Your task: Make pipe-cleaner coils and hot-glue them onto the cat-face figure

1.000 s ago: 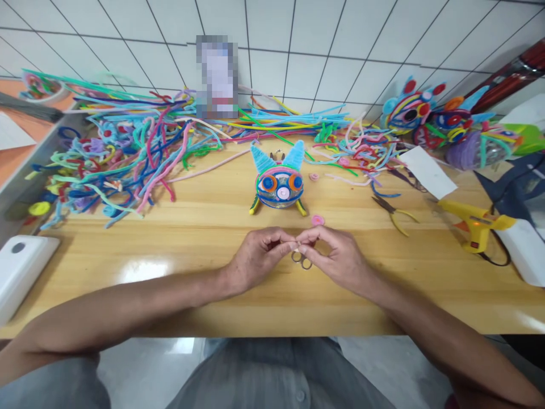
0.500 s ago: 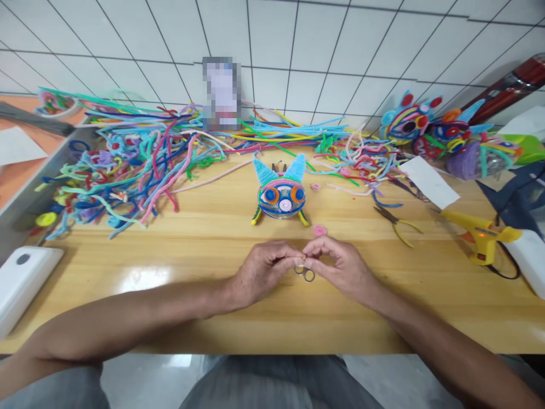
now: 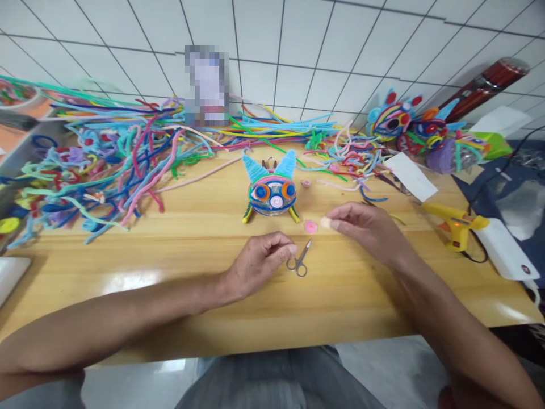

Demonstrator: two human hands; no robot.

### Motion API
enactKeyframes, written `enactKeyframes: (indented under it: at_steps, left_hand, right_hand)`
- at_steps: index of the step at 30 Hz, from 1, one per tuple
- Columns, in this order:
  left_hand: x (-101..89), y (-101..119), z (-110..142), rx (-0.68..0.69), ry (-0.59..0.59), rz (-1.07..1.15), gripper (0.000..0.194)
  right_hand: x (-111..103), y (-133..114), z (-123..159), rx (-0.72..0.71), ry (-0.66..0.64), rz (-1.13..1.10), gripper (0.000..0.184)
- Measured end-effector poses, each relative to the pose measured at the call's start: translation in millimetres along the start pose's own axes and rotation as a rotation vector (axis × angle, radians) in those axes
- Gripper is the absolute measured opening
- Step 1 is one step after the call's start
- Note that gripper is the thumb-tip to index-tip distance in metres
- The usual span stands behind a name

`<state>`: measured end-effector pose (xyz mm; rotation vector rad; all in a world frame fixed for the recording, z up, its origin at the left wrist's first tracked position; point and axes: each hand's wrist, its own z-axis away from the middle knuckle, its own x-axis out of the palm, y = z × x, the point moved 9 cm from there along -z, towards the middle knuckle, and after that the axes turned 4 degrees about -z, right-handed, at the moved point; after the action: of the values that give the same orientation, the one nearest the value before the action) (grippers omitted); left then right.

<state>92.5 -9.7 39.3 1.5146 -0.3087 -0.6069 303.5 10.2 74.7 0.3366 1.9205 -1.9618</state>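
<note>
My right hand (image 3: 368,230) pinches a small pale, round piece (image 3: 326,222) between thumb and fingertips, just right of a flat pink coil (image 3: 311,226) on the wood. My left hand (image 3: 259,262) has its thumb and fingers pressed together; whether anything is between them is hidden. Beside those fingertips lie small scissors (image 3: 300,263), blades pointing away from me. Beyond both hands stands a pipe-cleaner animal figure (image 3: 272,194) with blue pointed ears, orange-ringed blue eyes and a pale coiled nose.
Loose pipe cleaners (image 3: 140,147) heap up at the back left, with a smaller tangle (image 3: 355,153) right of centre. A yellow glue gun (image 3: 457,224) stands at right near a white box (image 3: 504,249). Finished figures (image 3: 389,122) and a red flask (image 3: 489,88) sit back right.
My hands have parted: the right moved right and away from me, carrying the pale round piece. The left stayed near the scissors, now uncovered. The whole view shifted slightly.
</note>
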Motion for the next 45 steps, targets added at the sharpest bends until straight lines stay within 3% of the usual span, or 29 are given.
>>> enactKeyframes:
  at_steps: [4, 12, 20, 27, 32, 37, 45]
  left_hand:
    - [11.7, 7, 0, 0.099, -0.098, -0.133, 0.027]
    - [15.7, 12, 2, 0.316, -0.103, -0.280, 0.023]
    - [13.7, 13, 4, 0.376, -0.106, -0.296, 0.019]
    - [13.6, 18, 6, 0.432, -0.086, -0.301, 0.015]
    - [17.9, 29, 10, 0.571, -0.069, -0.482, 0.012]
    - [23.8, 27, 12, 0.558, -0.041, -0.741, 0.021]
    - [38.1, 20, 2, 0.506, -0.141, -0.944, 0.028]
  right_hand:
    - [-8, 27, -13, 0.032, -0.006, -0.032, 0.038]
    - [30, 33, -10, 0.059, -0.100, -0.006, 0.021]
    - [29, 15, -7, -0.177, -0.080, 0.302, 0.011]
    - [33, 9, 1, -0.362, -0.096, 0.392, 0.014]
    - [38, 9, 3, -0.396, -0.116, 0.419, 0.013]
    - [39, 7, 5, -0.399, -0.088, 0.402, 0.007]
    - [33, 8, 3, -0.457, -0.011, 0.421, 0.006]
